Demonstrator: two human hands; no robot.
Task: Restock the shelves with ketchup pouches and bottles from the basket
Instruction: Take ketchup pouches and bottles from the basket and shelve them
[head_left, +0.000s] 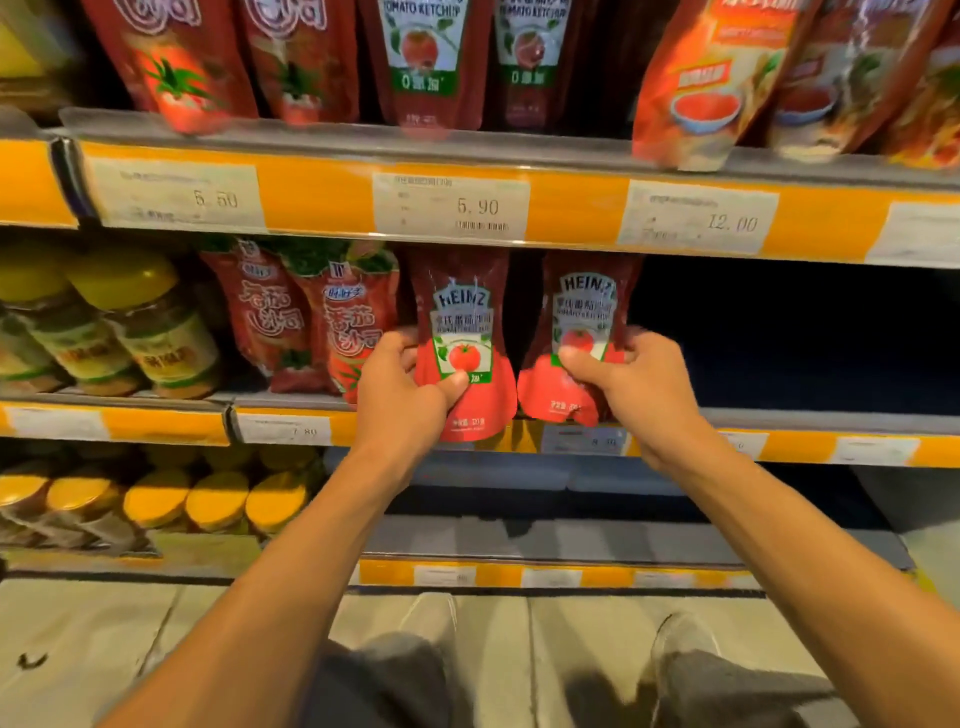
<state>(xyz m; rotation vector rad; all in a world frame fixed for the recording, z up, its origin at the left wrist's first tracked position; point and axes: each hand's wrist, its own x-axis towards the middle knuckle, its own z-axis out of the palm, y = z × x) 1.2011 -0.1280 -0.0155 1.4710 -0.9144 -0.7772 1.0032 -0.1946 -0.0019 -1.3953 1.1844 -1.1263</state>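
Note:
Two red Heinz ketchup pouches stand upright at the front edge of the middle shelf (779, 418). My left hand (402, 387) grips the left pouch (462, 312) from its left side, thumb across the label. Gripping the lower part of the right pouch (584, 312) is my right hand (639, 384), thumb on the front. The bottoms of both pouches hang slightly over the shelf lip. No basket is in view.
Other red tomato sauce pouches (332, 322) stand just left of my left hand. Yellow-lidded jars (130, 322) fill the far left. A dark gap (795, 332) lies right of the right pouch. More pouches line the upper shelf (415, 140). Jars sit on the lower shelf.

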